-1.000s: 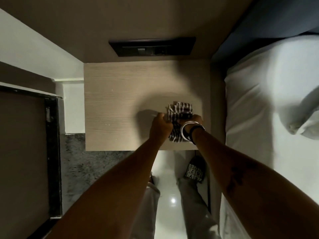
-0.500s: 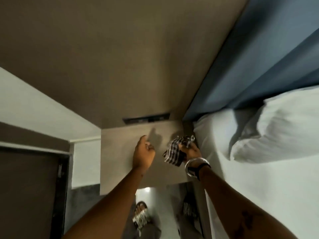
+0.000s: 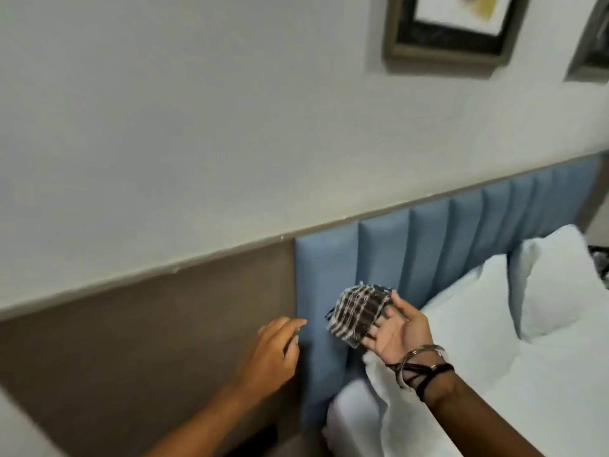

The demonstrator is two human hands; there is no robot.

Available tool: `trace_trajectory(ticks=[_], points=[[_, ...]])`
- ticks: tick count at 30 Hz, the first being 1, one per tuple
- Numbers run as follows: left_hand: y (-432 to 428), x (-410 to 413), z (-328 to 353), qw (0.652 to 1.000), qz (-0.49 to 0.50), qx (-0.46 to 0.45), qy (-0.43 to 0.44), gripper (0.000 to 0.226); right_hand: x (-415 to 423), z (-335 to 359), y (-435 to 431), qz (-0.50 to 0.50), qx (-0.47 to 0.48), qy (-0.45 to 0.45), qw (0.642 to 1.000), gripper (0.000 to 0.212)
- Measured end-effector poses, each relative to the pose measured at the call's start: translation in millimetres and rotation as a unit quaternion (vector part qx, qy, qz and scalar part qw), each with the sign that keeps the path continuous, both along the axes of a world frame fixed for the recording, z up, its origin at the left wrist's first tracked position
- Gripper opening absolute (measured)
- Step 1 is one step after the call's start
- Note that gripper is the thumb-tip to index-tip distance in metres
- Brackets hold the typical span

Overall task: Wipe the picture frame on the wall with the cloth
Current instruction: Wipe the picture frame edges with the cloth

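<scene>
A dark-framed picture frame hangs on the pale wall at the top right, cut off by the top edge. A folded checked black-and-white cloth lies on the fingers of my right hand, which is palm up in front of the blue headboard, well below the frame. My left hand hovers to the left of the cloth, holding nothing, fingers loosely curled and apart. Bangles and a dark band circle my right wrist.
A second frame shows partly at the right edge. A blue padded headboard runs along the wall above a bed with white sheets and pillows. A brown wall panel fills the lower left.
The view has swung up from the bedside table to the wall and frames. My right hand lifted the cloth off the table and turned palm up; my left hand let go of it.
</scene>
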State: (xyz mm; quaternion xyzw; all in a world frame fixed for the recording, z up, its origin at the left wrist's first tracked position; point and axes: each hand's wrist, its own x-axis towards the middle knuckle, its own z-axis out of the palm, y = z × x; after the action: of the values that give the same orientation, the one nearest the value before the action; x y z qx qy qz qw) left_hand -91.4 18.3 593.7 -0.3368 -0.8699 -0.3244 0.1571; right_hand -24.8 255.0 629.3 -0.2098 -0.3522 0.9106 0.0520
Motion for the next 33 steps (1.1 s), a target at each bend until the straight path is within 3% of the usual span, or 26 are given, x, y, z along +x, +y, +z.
trace_trajectory(ticks=[5, 9, 11, 16, 18, 21, 23, 25, 27, 33], points=[[52, -46, 158, 0.971, -0.053, -0.032, 0.231, 0.040, -16, 124, 56, -0.100, 0.002, 0.173, 0.980, 0.046], [100, -89, 283, 0.939, -0.003, -0.042, 0.342, 0.050, -54, 222, 104, -0.158, 0.030, 0.288, 0.944, 0.029], [127, -107, 349, 0.924, 0.047, -0.075, 0.373, 0.059, -77, 269, 126, -0.169, 0.085, 0.323, 0.927, 0.023], [198, -143, 495, 0.871, 0.147, -0.143, 0.446, 0.064, -150, 369, 157, -0.190, 0.284, 0.366, 0.866, 0.031], [226, -155, 541, 0.869, 0.168, -0.140, 0.443, 0.067, -177, 403, 161, -0.193, 0.374, 0.393, 0.818, 0.042], [258, -170, 592, 0.837, 0.213, -0.188, 0.468, 0.067, -213, 446, 164, -0.241, 0.513, 0.369, 0.737, 0.031], [273, -177, 622, 0.820, 0.236, -0.202, 0.481, 0.065, -237, 468, 164, -0.254, 0.626, 0.308, 0.670, 0.043], [286, -182, 646, 0.808, 0.258, -0.216, 0.484, 0.064, -258, 486, 161, -0.267, 0.720, 0.270, 0.581, 0.061], [296, -189, 665, 0.788, 0.287, -0.248, 0.486, 0.062, -276, 506, 162, -0.292, 0.761, 0.268, 0.514, 0.077], [296, -207, 689, 0.766, 0.293, -0.269, 0.506, 0.059, -289, 543, 181, -0.361, 0.774, 0.299, 0.427, 0.083]])
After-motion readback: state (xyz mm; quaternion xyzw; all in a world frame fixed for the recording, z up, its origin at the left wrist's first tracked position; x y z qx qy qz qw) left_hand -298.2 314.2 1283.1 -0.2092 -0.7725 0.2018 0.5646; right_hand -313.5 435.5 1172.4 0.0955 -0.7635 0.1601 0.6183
